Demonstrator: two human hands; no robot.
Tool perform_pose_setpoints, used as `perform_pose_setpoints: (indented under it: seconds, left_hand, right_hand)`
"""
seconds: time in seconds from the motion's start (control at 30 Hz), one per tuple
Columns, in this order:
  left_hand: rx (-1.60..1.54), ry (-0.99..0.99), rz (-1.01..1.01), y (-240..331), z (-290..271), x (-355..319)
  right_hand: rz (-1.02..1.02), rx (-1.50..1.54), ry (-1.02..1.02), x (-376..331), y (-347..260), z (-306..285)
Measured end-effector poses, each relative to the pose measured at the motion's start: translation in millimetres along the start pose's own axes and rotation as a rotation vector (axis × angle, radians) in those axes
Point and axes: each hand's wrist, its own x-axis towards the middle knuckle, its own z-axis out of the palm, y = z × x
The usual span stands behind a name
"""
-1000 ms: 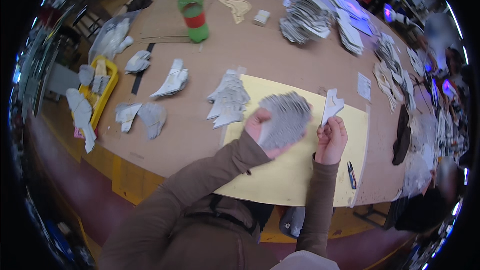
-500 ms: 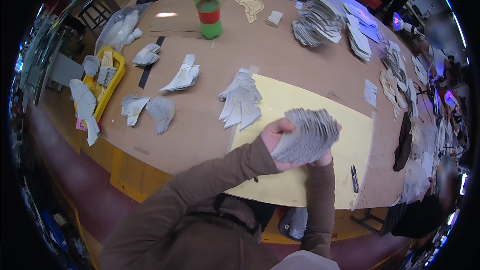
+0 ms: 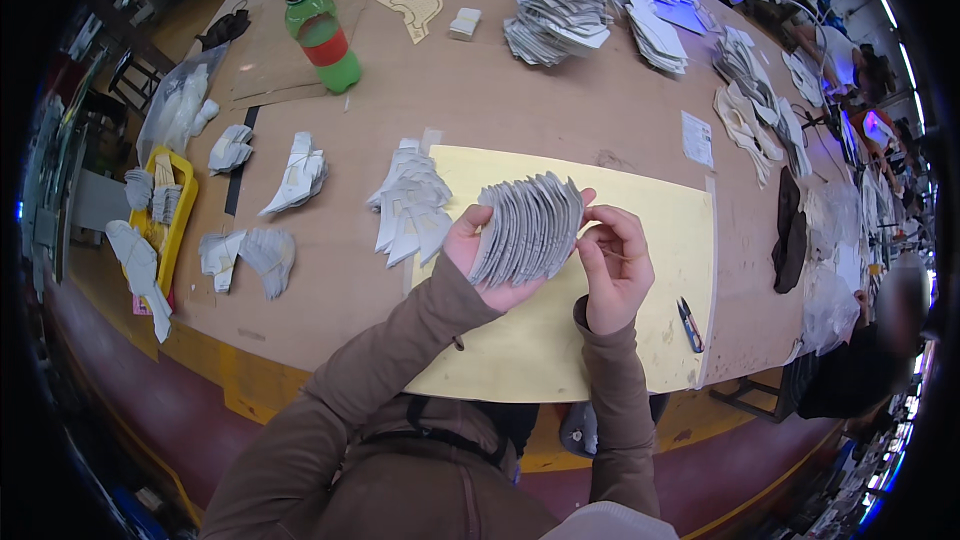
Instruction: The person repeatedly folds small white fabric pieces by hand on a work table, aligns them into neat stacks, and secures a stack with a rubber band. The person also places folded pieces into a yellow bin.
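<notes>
Clock read from the stack of thin grey-and-white pieces point(image 3: 528, 230), 12 pointing away from me. The stack sits in my left hand point(image 3: 462, 252), thumb on its near-left face, fingers supporting it below; the pieces stand on edge, fanned, above the yellow sheet point(image 3: 560, 355) on the bench point(image 3: 640, 130).

Change noted: one second ago my right hand point(image 3: 617, 275) held a single white piece apart, toward 3 o'clock. Now it is just beside the stack at 3 o'clock, with no separate piece showing. Thumb and forefinger pinch what looks like a thin tan strand point(image 3: 625, 258), possibly a rubber band; too fine here to be sure. Meaning, as I judge it: the left hand alone carries the stack, leaving the right for the strand.

Around: a loose pile of white pieces point(image 3: 412, 202) between 9 and 10; snips point(image 3: 690, 325) at 4, untouched; green bottle point(image 3: 325, 48) between 10 and 11.
</notes>
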Motion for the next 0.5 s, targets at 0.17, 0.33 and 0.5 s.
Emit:
perform_pose_setpoints:
  seconds: [0.17, 0.33, 0.5]
  left_hand:
    - [0.086, -0.115, -0.004, 1.6, -9.4, 4.2]
    - [0.267, -0.207, 0.014, 0.0, -21.7, 4.5]
    - [0.351, -0.231, -0.004, 1.6, -29.6, 3.5]
  right_hand:
    - [0.023, 0.051, -0.067, -0.1, -1.4, -1.7]
    - [-0.141, -0.140, -0.143, -2.6, -7.8, 0.2]
    - [-0.187, -0.231, -0.199, -5.3, -13.8, 1.0]
